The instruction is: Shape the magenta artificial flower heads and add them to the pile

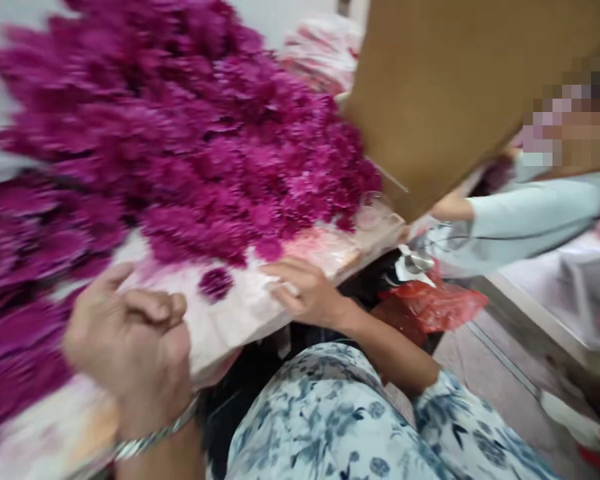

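Note:
My left hand (130, 333), with a silver bracelet on its wrist, is raised over the table's near left side. Its index finger points out while the other fingers curl in; whether it holds anything is unclear. My right hand (300, 287) is at the table's front edge, its fingers bent together around something too small to name. One dark purple flower (216, 285) lies between my hands on the pale, stained tabletop (235, 317). A big heap of magenta flowers (205, 147) rises behind them, and more magenta petals (25, 320) spread at the left.
A brown cardboard sheet (440, 87) stands at the back right. Beside it, a person in a pale sleeve (535, 213) reaches toward the table. A red plastic bag (430, 303) hangs below the table edge. White trays (590, 300) are at the far right.

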Demonstrator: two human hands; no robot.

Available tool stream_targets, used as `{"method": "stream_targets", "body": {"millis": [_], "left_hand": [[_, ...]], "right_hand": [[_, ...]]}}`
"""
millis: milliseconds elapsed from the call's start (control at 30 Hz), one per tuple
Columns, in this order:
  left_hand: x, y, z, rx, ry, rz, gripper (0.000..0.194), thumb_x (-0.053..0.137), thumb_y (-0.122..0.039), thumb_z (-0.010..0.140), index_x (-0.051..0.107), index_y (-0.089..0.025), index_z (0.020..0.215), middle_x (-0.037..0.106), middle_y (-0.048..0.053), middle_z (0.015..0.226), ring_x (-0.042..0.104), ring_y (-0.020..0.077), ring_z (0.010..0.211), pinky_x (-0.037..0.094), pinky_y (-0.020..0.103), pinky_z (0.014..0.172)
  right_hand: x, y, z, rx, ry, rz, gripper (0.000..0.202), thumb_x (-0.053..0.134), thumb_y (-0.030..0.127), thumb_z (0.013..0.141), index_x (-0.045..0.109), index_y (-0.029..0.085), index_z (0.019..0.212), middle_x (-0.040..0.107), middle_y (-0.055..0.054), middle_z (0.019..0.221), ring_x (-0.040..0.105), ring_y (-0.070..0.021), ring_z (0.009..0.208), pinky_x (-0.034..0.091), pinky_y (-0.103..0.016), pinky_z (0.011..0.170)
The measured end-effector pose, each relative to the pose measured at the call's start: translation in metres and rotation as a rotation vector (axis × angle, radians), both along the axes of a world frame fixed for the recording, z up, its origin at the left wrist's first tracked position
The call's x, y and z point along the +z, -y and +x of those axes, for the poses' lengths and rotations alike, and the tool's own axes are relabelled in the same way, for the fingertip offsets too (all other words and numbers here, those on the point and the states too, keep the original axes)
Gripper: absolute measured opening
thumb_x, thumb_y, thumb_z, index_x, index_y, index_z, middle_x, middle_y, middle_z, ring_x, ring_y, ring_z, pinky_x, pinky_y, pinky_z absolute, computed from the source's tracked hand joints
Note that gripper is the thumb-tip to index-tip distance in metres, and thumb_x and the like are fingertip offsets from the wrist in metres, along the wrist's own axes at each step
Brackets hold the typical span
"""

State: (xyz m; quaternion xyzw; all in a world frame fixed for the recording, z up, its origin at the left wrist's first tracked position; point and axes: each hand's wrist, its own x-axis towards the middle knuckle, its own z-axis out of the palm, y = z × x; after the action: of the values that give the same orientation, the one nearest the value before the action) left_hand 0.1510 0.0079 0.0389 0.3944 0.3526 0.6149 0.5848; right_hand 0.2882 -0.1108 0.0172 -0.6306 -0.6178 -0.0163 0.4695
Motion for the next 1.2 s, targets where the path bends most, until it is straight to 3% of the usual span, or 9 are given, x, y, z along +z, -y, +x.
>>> {"method": "stream_targets", "body": {"millis": [200,300,400,467,633,800,1000,1067,1200], "left_hand": [[-0.005,-0.027,-0.033,0.089,-0.092,0.141,0.017,0.047,-0.009,0.074,0.057,-0.018,0.085,0.052,-0.004,0.058,0.026,0.0037,0.034,0.022,0.021,0.036],[-0.014,-0.023,-0.044,0.125,-0.429,0.309,0.022,0.049,-0.008,0.072,0.057,-0.020,0.089,0.058,0.000,0.081,0.049,0.0081,0.055,0.041,0.025,0.054],[-0.018,-0.012,-0.045,-0.114,-0.959,0.645,0.014,0.052,-0.018,0.080,0.060,-0.020,0.091,0.061,0.003,0.087,0.056,0.0180,0.085,0.043,0.034,0.078],[-0.019,-0.005,-0.041,-0.269,-1.236,0.805,0.020,0.052,-0.026,0.082,0.059,-0.019,0.099,0.062,0.007,0.094,0.054,0.0226,0.092,0.040,0.039,0.082],[-0.023,-0.006,-0.030,-0.364,-1.602,0.894,0.026,0.050,-0.025,0.083,0.055,-0.016,0.107,0.060,0.011,0.100,0.050,0.0271,0.092,0.035,0.041,0.077],[-0.024,-0.019,-0.026,-0.372,-1.624,0.843,0.009,0.046,-0.016,0.081,0.054,-0.018,0.081,0.057,0.007,0.081,0.049,0.0243,0.082,0.033,0.039,0.072],[-0.015,-0.029,-0.022,-0.403,-1.481,0.764,0.014,0.044,-0.009,0.078,0.049,-0.020,0.071,0.055,0.005,0.073,0.047,0.0215,0.076,0.032,0.037,0.069],[-0.010,-0.032,-0.023,-0.398,-1.347,0.620,0.015,0.046,-0.010,0.077,0.044,-0.021,0.066,0.052,0.003,0.067,0.046,0.0198,0.072,0.033,0.035,0.068],[-0.001,-0.038,-0.026,-0.427,-0.864,0.104,0.018,0.053,-0.012,0.071,0.040,-0.020,0.062,0.046,-0.001,0.063,0.045,0.0147,0.066,0.034,0.029,0.064]], "right_hand": [[-0.002,-0.008,0.014,-0.062,-0.012,-0.045,0.018,0.051,0.019,0.086,0.064,0.015,0.097,0.067,-0.006,0.080,0.059,-0.0122,0.068,0.050,-0.025,0.065],[0.000,-0.021,0.009,0.005,0.069,-0.053,0.017,0.051,0.019,0.086,0.064,0.015,0.096,0.064,-0.005,0.074,0.056,-0.0123,0.064,0.048,-0.026,0.061],[-0.002,-0.034,0.001,0.084,0.148,-0.059,0.017,0.049,0.019,0.087,0.064,0.016,0.095,0.063,-0.005,0.073,0.057,-0.0139,0.066,0.048,-0.027,0.063],[-0.004,-0.042,-0.001,0.119,0.190,-0.074,0.018,0.048,0.020,0.088,0.064,0.017,0.094,0.063,-0.006,0.074,0.057,-0.0148,0.068,0.048,-0.028,0.065],[-0.003,-0.058,0.004,0.165,0.219,-0.142,0.019,0.047,0.021,0.089,0.064,0.017,0.095,0.063,-0.006,0.075,0.057,-0.0170,0.072,0.048,-0.031,0.068],[0.005,-0.072,0.007,0.247,0.182,-0.228,0.019,0.046,0.019,0.089,0.063,0.017,0.097,0.064,-0.006,0.079,0.059,-0.0165,0.075,0.049,-0.030,0.071],[0.011,-0.087,0.008,0.315,0.148,-0.321,0.018,0.047,0.017,0.088,0.064,0.014,0.095,0.065,-0.006,0.078,0.059,-0.0166,0.074,0.049,-0.029,0.069],[0.013,-0.088,0.009,0.325,0.125,-0.350,0.018,0.047,0.016,0.088,0.064,0.014,0.096,0.065,-0.006,0.078,0.060,-0.0165,0.075,0.049,-0.029,0.070],[0.022,-0.086,0.009,0.315,0.091,-0.400,0.019,0.046,0.017,0.088,0.064,0.015,0.093,0.065,-0.006,0.076,0.060,-0.0159,0.072,0.049,-0.028,0.067]]}}
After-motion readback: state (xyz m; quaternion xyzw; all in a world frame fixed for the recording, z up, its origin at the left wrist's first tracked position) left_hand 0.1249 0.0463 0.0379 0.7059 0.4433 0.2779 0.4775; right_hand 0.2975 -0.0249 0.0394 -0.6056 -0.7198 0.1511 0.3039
